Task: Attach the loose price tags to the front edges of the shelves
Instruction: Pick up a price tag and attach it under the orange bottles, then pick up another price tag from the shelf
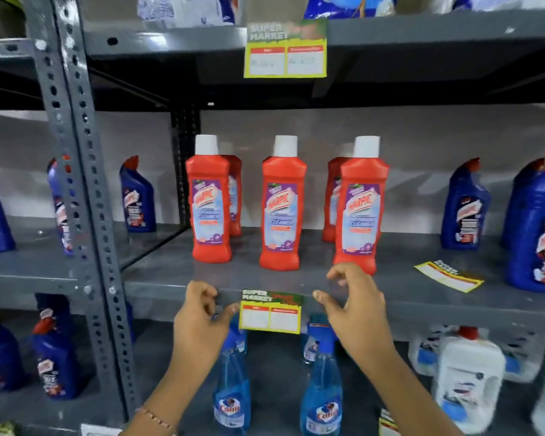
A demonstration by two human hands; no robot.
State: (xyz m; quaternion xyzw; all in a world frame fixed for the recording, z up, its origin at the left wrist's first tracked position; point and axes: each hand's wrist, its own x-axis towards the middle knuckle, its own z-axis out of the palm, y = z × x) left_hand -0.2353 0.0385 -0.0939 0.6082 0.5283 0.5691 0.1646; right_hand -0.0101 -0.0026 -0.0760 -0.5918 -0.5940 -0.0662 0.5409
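Note:
A yellow and green price tag [270,311] hangs on the front edge of the middle grey shelf [453,305], below the red bottles. My left hand [202,322] is just left of the tag, thumb tip near its left edge, fingers curled. Just right of the tag hovers my right hand [356,306], fingers spread, holding nothing. A loose price tag [448,275] lies flat on the middle shelf at the right. Another tag [285,49] is fixed to the upper shelf's front edge.
Red cleaner bottles [282,202] stand on the middle shelf, with blue bottles [464,206] to both sides. Blue spray bottles [321,388] and white jugs [466,382] fill the lower shelf. A perforated grey upright [85,196] stands at the left. One more tag [387,424] shows at the bottom edge.

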